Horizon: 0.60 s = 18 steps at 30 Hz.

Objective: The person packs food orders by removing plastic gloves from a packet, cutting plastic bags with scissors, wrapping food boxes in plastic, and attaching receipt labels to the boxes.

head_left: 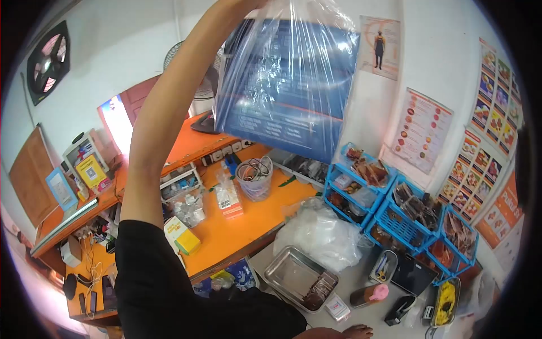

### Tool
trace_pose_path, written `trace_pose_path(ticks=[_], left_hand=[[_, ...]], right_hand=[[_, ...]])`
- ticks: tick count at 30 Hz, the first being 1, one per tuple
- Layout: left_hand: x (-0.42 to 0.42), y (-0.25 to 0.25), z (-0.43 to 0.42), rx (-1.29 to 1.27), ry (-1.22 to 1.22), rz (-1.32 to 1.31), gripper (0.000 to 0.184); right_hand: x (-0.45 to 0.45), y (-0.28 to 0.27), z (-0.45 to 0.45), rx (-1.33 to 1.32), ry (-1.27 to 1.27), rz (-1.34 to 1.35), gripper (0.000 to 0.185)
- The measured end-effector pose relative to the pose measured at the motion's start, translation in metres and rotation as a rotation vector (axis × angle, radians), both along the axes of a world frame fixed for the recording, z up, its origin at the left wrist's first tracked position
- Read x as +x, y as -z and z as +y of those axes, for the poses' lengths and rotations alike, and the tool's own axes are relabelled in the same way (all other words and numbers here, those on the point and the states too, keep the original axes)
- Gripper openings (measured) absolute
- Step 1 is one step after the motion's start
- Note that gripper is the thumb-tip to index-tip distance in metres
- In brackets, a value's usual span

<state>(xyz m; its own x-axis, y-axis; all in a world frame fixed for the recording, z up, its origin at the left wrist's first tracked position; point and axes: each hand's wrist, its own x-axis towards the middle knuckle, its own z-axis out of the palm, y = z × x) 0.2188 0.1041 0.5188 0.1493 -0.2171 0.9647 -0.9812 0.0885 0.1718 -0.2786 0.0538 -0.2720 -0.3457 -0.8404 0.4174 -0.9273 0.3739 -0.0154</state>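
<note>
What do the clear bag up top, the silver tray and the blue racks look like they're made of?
Clear bag: probably thin, glossy plastic film, since it creases and throws bright streaks.
Silver tray: likely smooth stainless steel, from its grey metallic sheen.
Blue racks: seemingly moulded plastic, given the even colour and openwork sides.

On the orange poster (pixel 502 212), far right of and lower than the blue panel (pixel 282 90), large white letters seem to begin "Pu"; the rest is unclear. The panel's own white rows of print, seen through a clear plastic bag (pixel 307 34), are too blurred to read, as is the small type on the white sheet with red spots (pixel 419 130) to its right. Left of the panel, a yellow sign (pixel 92 173) bears a square code.
</note>
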Motion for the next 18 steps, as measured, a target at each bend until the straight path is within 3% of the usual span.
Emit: trace_pose_path(ticks=[2,4,6,10,13,16,18], left_hand=[[0.008,0.011,-0.002,0.103,-0.075,0.073,0.049],[0.003,0.024,-0.004,0.211,-0.162,0.151,0.046],[-0.011,0.039,-0.002,0.304,-0.242,0.248,0.042],[0.003,0.075,-0.014,0.291,-0.116,0.196,0.042],[-0.011,0.108,-0.015,0.278,0.07,0.283,0.044],[-0.045,0.133,-0.008,0.692,-0.064,0.433,0.048],[-0.07,0.156,-0.011,0.822,-0.212,0.547,0.051]], right_hand=[[0.007,-0.027,0.006,0.092,-0.028,-0.131,0.037],[0.006,-0.024,0.005,0.012,-0.016,0.045,0.035],[0.005,-0.013,0.002,0.087,0.005,-0.139,0.028],[-0.009,0.025,-0.012,0.056,0.017,-0.048,0.025],[-0.003,0.012,-0.01,0.093,0.01,-0.087,0.024],[-0.006,0.024,-0.013,0.059,-0.005,-0.114,0.024],[-0.004,0.02,-0.012,0.076,-0.005,-0.123,0.026]])
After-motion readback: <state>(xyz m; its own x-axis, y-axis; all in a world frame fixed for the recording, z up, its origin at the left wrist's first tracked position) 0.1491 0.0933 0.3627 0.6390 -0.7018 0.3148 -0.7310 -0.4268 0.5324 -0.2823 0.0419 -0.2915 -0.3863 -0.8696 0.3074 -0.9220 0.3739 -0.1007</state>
